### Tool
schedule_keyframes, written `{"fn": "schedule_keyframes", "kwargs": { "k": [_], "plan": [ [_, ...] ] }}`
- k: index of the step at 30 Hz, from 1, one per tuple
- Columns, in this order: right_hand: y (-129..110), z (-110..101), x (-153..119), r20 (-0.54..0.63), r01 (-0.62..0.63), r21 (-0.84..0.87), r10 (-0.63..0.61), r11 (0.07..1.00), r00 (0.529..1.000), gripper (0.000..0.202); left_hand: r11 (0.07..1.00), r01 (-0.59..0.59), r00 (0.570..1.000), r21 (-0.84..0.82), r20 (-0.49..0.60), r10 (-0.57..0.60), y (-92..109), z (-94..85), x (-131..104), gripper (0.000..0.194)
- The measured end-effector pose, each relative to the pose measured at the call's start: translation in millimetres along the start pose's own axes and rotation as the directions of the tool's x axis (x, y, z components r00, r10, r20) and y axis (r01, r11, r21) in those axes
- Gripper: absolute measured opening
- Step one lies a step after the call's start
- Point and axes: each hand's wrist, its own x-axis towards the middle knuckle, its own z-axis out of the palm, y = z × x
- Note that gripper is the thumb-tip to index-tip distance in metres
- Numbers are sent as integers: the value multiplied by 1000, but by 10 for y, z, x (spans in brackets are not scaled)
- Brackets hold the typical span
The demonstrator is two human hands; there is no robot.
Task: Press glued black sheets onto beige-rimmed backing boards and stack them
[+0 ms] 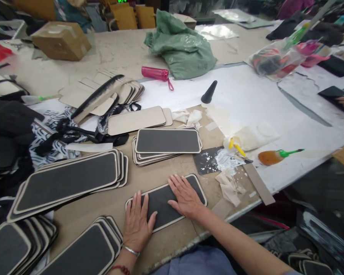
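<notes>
A dark grey rounded panel with a beige border (163,211) lies flat on the cardboard-covered table in front of me. My left hand (139,219) rests on its left end, fingers stretched out. Toward its right end, my right hand (186,194) lies flat with the fingers extended. Just beyond is a stack of similar panels (167,141). More such panels sit in a larger stack (68,181) to the left and another stack (84,248) at the lower left. Whatever is beneath the panel under my palms is mostly hidden.
Right of the panels are a white-smeared dark sheet (209,160), a glue bottle with green nozzle (275,156), a plastic bag with yellow tip (252,137) and a cardboard strip (259,185). Farther back stand a black cone (209,93), pink bottle (154,73) and green bag (183,49).
</notes>
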Motion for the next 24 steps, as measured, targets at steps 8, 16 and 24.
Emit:
{"fn": "schedule_keyframes", "kwargs": {
  "k": [8, 16, 24],
  "plan": [
    [269, -58, -100, -47, -150, -44, 148, 988, 988, 73, 1000, 8, 998, 19, 70, -10, 9, -22, 27, 69],
    [255, -12, -118, -126, -141, -27, 136, 990, 983, 71, 999, 53, 991, 10, 119, -54, 48, -50, 36, 63],
    [278, 10, -116, -235, -115, -88, 92, 989, 968, 53, 735, 628, 759, -255, -7, -651, -30, -196, -335, 43]
  ]
}}
